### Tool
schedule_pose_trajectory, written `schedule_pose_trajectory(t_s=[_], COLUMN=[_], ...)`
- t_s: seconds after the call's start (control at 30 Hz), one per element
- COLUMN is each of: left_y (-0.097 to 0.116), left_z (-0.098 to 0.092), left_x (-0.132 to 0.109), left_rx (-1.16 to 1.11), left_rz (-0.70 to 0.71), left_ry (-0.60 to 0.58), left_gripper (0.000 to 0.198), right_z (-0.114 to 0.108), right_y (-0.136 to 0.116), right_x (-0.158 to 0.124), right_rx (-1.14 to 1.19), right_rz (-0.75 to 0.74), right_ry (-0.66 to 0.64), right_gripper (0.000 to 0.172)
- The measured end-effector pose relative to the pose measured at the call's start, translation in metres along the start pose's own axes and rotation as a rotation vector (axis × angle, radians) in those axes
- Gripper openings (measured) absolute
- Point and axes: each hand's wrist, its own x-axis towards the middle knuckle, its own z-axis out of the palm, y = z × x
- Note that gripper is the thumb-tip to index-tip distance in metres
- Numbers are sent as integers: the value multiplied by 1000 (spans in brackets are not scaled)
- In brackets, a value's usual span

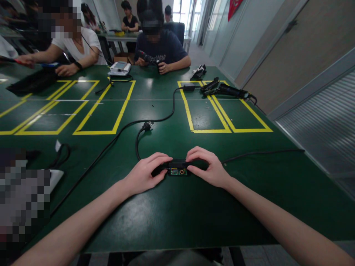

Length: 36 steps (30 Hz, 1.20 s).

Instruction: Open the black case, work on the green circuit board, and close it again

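Observation:
A black power adapter (178, 164) lies on the green table in front of me, its casing open along the near side. Inside the gap a green circuit board (177, 171) shows, with a ring-shaped copper part on it. My left hand (145, 171) pinches the casing's left end between thumb and fingers. At the right end my right hand (209, 167) grips it the same way. A black cord with a plug (146, 126) runs up from behind my left hand. Another thin black cable (263, 152) stretches off to the right from near my right hand.
A long black cable (118, 136) crosses the table to a small black box (189, 87). Yellow tape rectangles (210, 131) mark the surface. Black tool-like parts (230, 90) lie at the far right. A white device (119, 69) sits at the back, where people (163, 48) work.

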Motion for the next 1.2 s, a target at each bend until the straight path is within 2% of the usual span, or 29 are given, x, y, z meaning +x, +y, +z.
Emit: schedule_pose_trajectory(t_s=[0.2, 0.33, 0.53, 0.67, 1.0, 1.1, 1.2], left_y=[4, 3, 0, 1, 8, 6, 4], left_z=[-2, 0, 4, 6, 14, 15, 15], left_x=[1, 1, 1, 2, 8, 8, 7], left_rx=[-21, -14, 43, 82, 220, 291, 346], left_rz=[28, 27, -11, -6, -131, -109, -59], left_ry=[-58, -52, -74, -59, -104, -142, -159], left_gripper=[30, 28, 26, 22, 35, 28, 23], right_z=[0, 1, 1, 2, 7, 7, 8], right_y=[-3, -2, 5, 6, -1, -4, -5], right_x=[0, -1, -3, -3, -3, -2, -1], right_rx=[-64, -112, -203, -284, -365, -335, -373], right_rz=[-119, -162, -182, -210, -180, -157, -164], right_ry=[-52, -72, -187, -237, -255, -274, -292], right_gripper=[1, 5, 31, 41, 35, 32, 37])
